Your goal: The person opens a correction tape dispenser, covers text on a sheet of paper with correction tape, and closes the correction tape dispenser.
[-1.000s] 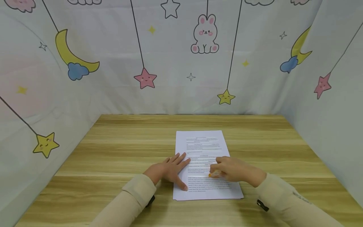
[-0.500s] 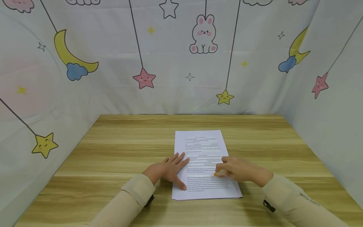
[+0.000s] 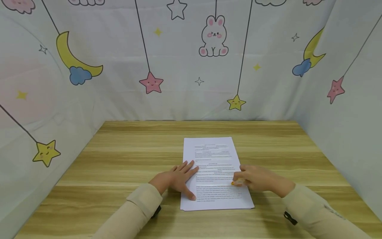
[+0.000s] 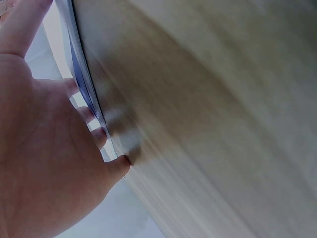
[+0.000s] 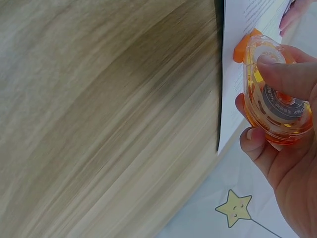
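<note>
A stack of printed paper [image 3: 209, 199] lies on the wooden table, its top sheet covered in lines of text with some blank white stretches. My left hand [image 3: 180, 179] rests with fingers spread on the left edge of the sheet; in the left wrist view its fingertips [image 4: 119, 166] reach along the paper's side. Between thumb and fingers my right hand [image 3: 256, 179] grips a correction tape dispenser [image 5: 277, 99] with a clear orange case and a visible reel. Its orange tip [image 5: 241, 48] is at the page, over the right part of a line in the lower half.
The wooden table [image 3: 134, 142] extends around the paper on all sides. White curtains [image 3: 179, 99] with printed stars, moons and a rabbit hang behind it and at both sides. A small black clip-like piece [image 3: 290, 218] shows under the right sleeve.
My right hand has slid rightward across the page with the correction tape dispenser, moving along a line of text. My left hand has stayed in place on the paper.
</note>
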A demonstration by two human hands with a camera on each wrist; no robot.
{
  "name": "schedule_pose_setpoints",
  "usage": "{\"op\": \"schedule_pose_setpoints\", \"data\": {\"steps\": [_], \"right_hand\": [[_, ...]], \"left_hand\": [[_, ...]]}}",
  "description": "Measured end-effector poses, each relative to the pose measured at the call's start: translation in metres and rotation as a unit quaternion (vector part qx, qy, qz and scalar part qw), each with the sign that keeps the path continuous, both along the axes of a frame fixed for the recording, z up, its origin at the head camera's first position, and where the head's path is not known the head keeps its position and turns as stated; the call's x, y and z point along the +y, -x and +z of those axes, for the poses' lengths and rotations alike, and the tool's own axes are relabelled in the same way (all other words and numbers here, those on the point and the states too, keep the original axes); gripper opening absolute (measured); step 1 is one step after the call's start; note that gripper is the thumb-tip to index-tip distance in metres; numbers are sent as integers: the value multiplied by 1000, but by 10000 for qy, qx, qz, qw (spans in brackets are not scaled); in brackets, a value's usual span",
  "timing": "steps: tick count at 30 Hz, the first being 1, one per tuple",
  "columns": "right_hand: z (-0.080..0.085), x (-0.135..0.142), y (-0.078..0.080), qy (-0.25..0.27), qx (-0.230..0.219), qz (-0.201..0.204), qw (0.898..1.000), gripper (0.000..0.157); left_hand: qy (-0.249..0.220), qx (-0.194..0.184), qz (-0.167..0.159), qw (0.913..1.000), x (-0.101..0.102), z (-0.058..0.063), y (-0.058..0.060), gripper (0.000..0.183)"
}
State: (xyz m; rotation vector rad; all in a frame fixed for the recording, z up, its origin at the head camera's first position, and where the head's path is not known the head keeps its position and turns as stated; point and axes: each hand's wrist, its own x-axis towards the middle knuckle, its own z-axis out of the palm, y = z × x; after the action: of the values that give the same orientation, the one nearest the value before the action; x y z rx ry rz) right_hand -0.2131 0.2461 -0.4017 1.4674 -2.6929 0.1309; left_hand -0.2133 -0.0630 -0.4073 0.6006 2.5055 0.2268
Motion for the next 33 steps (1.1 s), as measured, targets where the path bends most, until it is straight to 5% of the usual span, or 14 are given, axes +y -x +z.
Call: {"op": "schedule_pose_setpoints", "data": {"steps": [23, 33], "right_hand": [[1, 22, -4, 274, -143, -126, 9994, 35], [-1, 42, -3, 786, -125, -147, 9967, 39]], "left_hand": [[62, 41, -53, 10000, -1, -2, 1, 104], [-92, -28, -67, 9999, -2, -1, 0, 102]]}}
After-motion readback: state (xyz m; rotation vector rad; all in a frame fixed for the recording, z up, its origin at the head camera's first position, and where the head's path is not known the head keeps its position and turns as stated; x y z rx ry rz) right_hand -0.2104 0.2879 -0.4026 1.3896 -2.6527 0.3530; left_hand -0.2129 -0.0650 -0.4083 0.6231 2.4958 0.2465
